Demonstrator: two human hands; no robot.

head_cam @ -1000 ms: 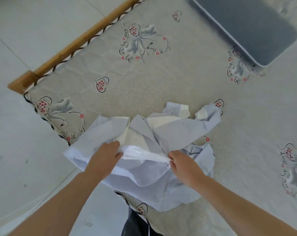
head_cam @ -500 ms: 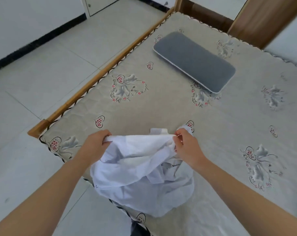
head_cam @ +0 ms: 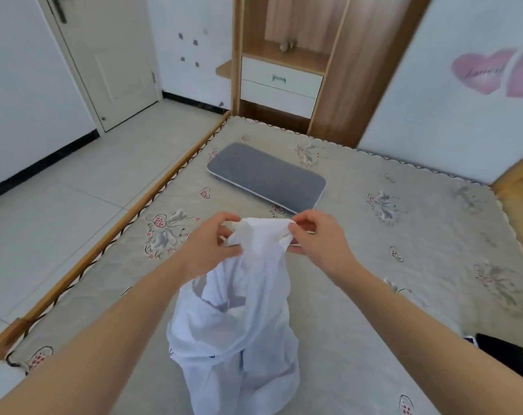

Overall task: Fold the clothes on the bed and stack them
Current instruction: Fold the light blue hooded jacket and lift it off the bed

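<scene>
A pale lilac-white garment [head_cam: 239, 324] hangs crumpled in the air over the near part of the bed [head_cam: 374, 250]. Both hands hold its top edge. My left hand [head_cam: 212, 244] grips the left end of that edge, and my right hand [head_cam: 317, 235] pinches the right end between thumb and fingers. The edge is bunched between them, about a hand's width apart. The lower part of the garment droops down toward the mattress near the bottom of the view.
A flat grey pillow [head_cam: 266, 178] lies on the far left of the mattress. A wooden bed rail [head_cam: 134, 214] runs along the left, with tiled floor beyond. A wooden cabinet with drawers [head_cam: 281, 82] stands behind the bed. Something black [head_cam: 505, 348] lies at the right edge.
Both hands have lifted the garment off the mattress and raised it, and they have come closer together on its top edge. My head has tilted up, showing the room.
</scene>
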